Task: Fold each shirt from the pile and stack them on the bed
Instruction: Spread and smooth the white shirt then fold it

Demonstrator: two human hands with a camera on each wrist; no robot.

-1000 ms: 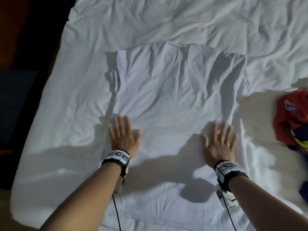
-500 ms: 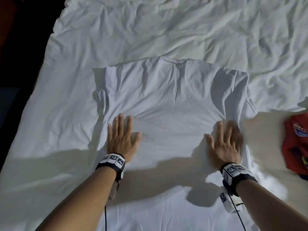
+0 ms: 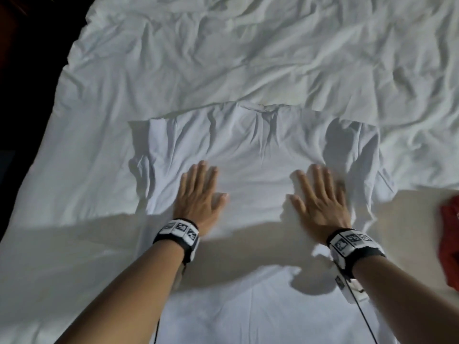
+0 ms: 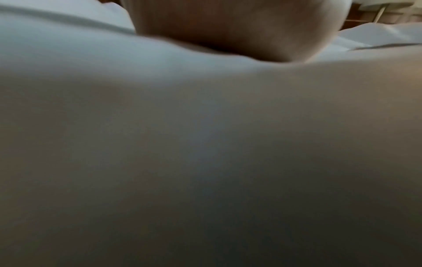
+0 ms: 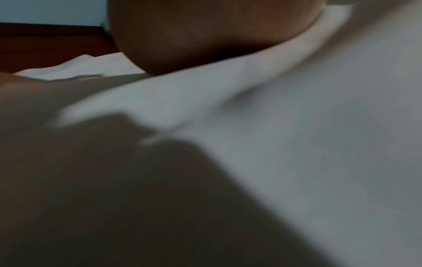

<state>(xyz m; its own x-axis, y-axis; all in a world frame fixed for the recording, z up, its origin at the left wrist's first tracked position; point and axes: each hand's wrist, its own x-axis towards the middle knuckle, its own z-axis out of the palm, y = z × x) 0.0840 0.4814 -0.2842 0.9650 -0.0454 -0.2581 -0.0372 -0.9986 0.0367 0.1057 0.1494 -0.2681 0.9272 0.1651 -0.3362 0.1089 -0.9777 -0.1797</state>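
A white shirt [image 3: 258, 145] lies spread on the white bed sheet [image 3: 223, 58], its sides folded inward and its collar at the far edge. My left hand [image 3: 198, 192] lies flat on the shirt's left half, fingers straight and together. My right hand [image 3: 320, 194] lies flat on the right half, fingers straight and slightly spread. Neither hand holds cloth. In the left wrist view only the heel of the left hand [image 4: 239, 27] and blurred white fabric [image 4: 160, 90] show. The right wrist view gives the same: the right hand [image 5: 205, 36] on white cloth [image 5: 319, 126].
A red garment [image 3: 450, 239] lies at the bed's right edge. The sheet is rumpled toward the far side. The bed's left edge [image 3: 49, 108] drops to a dark floor. My arms cast a shadow across the shirt's near part.
Both hands have slid forward and inward over the shirt, pressing it flat. The view has shifted, so the red garment sits further right.
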